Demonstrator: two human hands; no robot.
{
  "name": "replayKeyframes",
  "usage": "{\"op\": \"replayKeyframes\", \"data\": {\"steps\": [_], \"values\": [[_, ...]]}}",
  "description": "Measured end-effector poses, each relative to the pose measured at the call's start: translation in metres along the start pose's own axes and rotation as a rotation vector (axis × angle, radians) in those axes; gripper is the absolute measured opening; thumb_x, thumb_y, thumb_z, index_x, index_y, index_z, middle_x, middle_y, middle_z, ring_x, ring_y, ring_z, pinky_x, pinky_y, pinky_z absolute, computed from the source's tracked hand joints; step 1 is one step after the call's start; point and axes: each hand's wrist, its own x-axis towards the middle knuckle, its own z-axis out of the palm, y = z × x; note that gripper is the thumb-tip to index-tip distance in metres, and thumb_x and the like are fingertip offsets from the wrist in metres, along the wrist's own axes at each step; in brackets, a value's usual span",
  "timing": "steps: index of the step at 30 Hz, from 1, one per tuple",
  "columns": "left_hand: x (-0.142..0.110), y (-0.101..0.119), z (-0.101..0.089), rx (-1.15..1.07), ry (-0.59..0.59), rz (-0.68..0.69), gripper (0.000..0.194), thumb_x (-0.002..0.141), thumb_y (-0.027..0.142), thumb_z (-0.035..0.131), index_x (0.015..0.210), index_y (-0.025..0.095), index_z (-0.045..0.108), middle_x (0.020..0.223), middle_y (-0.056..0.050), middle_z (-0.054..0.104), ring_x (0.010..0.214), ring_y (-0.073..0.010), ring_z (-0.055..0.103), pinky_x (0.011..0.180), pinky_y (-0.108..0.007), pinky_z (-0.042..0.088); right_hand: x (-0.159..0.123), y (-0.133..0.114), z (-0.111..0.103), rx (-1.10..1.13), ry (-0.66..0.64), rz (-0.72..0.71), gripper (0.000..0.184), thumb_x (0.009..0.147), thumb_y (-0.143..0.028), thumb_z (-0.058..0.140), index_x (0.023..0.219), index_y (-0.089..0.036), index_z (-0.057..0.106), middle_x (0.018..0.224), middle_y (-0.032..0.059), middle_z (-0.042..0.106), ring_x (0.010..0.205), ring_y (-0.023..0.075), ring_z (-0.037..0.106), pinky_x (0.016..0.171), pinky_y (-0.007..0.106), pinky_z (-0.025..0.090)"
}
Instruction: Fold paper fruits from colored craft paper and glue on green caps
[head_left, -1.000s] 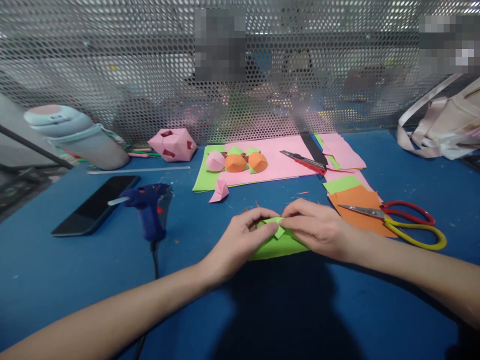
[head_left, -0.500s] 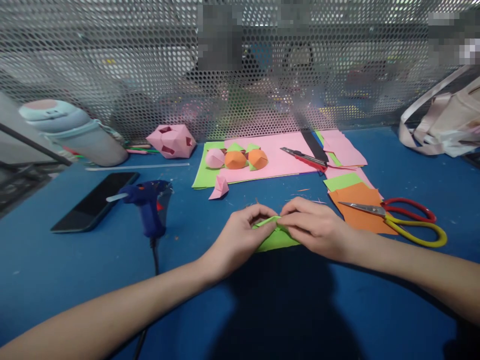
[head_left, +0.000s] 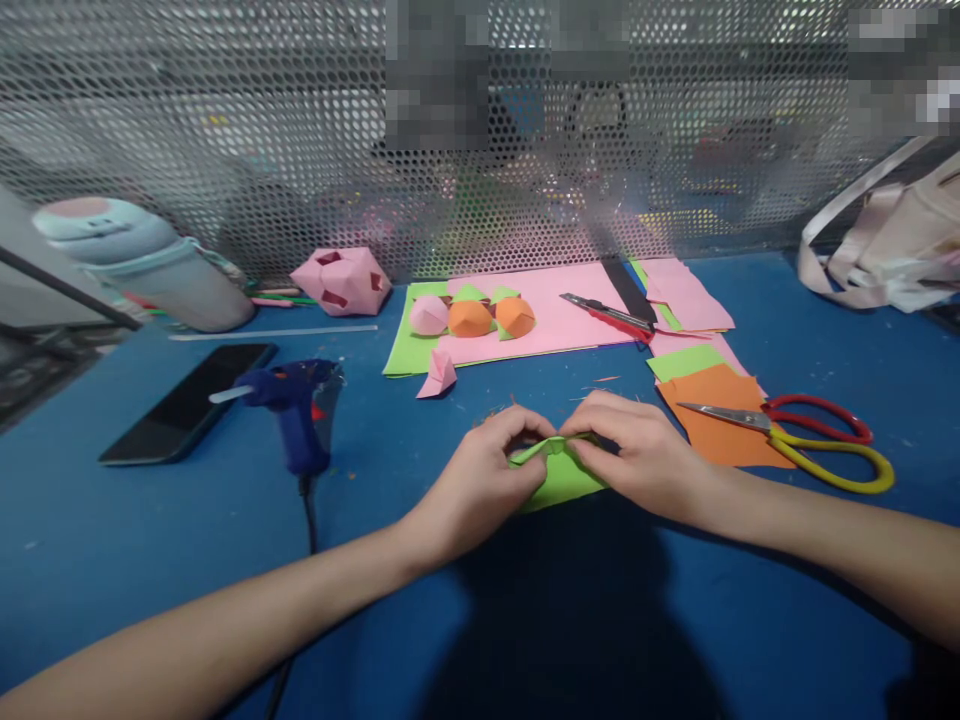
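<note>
A lime green sheet of paper lies between my hands at the middle of the blue table, its far edge folded up. My left hand pinches the left part of that edge between thumb and fingers. From the right, my right hand grips the same edge, fingertips close to the left ones. Part of the paper is hidden under both hands. Beyond them sits a small folded pink paper piece, and behind it several folded pink, orange and green pieces rest on stacked paper.
To the left are a blue glue gun with its cord, a phone, a bottle and a pink paper polyhedron. Scissors lie on orange paper at right. A utility knife rests on pink sheets. Perforated metal stands behind.
The green paper's far edge and small central flap have been folded and lifted between my fingers. My right hand's fingers have shifted slightly along the edge.
</note>
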Motion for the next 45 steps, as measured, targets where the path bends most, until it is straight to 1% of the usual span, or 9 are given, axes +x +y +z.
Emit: {"op": "replayKeyframes", "data": {"steps": [6,13,17,22,26,28,36,41,45], "values": [[0.0008,-0.0013,0.0026,0.045,0.000,-0.011,0.010,0.078,0.019,0.053,0.086,0.017,0.060,0.075,0.001,0.056,0.064,-0.0112,0.048,0.059,-0.023,0.037,0.0005,0.0000,0.0028,0.015,0.012,-0.074,0.015,0.086,-0.008,0.049,0.086,-0.015,0.062,0.079,0.0044,0.061,0.074,0.0130,0.056,0.067,0.026,0.046],[0.0007,-0.0014,0.0042,0.187,0.019,0.063,0.014,0.075,0.010,0.049,0.078,0.018,0.060,0.076,0.001,0.059,0.072,-0.0127,0.052,0.068,-0.025,0.038,-0.0019,-0.0045,0.0054,0.019,-0.001,-0.148,0.016,0.089,-0.009,0.046,0.091,-0.013,0.062,0.083,0.0075,0.061,0.078,0.0135,0.056,0.070,0.026,0.048],[0.0003,-0.0003,0.0048,0.244,0.021,0.051,0.011,0.074,0.011,0.049,0.073,0.017,0.057,0.069,0.002,0.056,0.067,-0.0126,0.049,0.063,-0.024,0.036,-0.0027,-0.0053,0.0056,0.033,-0.018,-0.109,0.018,0.088,-0.009,0.047,0.097,-0.013,0.062,0.085,0.0062,0.060,0.079,0.0123,0.057,0.072,0.025,0.047],[0.0004,-0.0019,0.0044,0.213,0.006,-0.008,0.007,0.073,0.013,0.050,0.073,0.017,0.057,0.069,0.002,0.057,0.065,-0.0123,0.049,0.061,-0.024,0.036,0.0007,-0.0068,0.0024,0.048,-0.058,0.033,0.020,0.083,-0.007,0.054,0.099,-0.017,0.061,0.086,0.0019,0.062,0.078,0.0110,0.056,0.071,0.023,0.045],[0.0011,-0.0055,0.0043,0.157,0.043,-0.066,0.005,0.073,0.016,0.052,0.073,0.018,0.056,0.066,0.003,0.056,0.062,-0.0116,0.047,0.055,-0.022,0.033,0.0037,-0.0064,0.0002,0.097,-0.019,0.175,0.013,0.080,-0.018,0.063,0.092,-0.016,0.065,0.082,0.0007,0.063,0.075,0.0113,0.056,0.069,0.023,0.044],[0.0013,-0.0060,0.0047,0.145,0.058,-0.070,0.004,0.073,0.016,0.052,0.071,0.017,0.055,0.065,0.003,0.055,0.061,-0.0115,0.047,0.055,-0.022,0.034,0.0043,-0.0056,0.0000,0.134,-0.035,0.215,0.010,0.081,-0.022,0.063,0.089,-0.017,0.067,0.079,0.0003,0.063,0.075,0.0112,0.057,0.069,0.023,0.044],[0.0001,-0.0055,0.0068,0.141,0.066,-0.069,0.006,0.073,0.017,0.050,0.069,0.017,0.054,0.065,0.003,0.052,0.062,-0.0114,0.046,0.058,-0.022,0.035,0.0042,-0.0053,0.0004,0.222,-0.086,0.255,0.014,0.084,-0.018,0.058,0.086,-0.020,0.071,0.080,-0.0011,0.068,0.074,0.0098,0.061,0.068,0.022,0.045],[-0.0005,-0.0049,0.0061,0.149,0.054,-0.064,0.007,0.073,0.018,0.051,0.066,0.018,0.051,0.060,0.004,0.047,0.059,-0.0108,0.043,0.053,-0.021,0.033,0.0034,-0.0050,0.0004,0.204,-0.082,0.213,0.015,0.085,-0.016,0.057,0.084,-0.019,0.072,0.078,-0.0002,0.069,0.073,0.0105,0.062,0.068,0.023,0.046],[-0.0008,-0.0039,0.0045,0.164,0.042,-0.054,0.008,0.074,0.019,0.051,0.066,0.018,0.053,0.059,0.004,0.048,0.057,-0.0108,0.044,0.052,-0.021,0.033,0.0038,-0.0062,-0.0001,0.204,-0.079,0.199,0.015,0.084,-0.016,0.058,0.081,-0.017,0.072,0.075,0.0007,0.068,0.070,0.0108,0.062,0.065,0.023,0.046]]}}
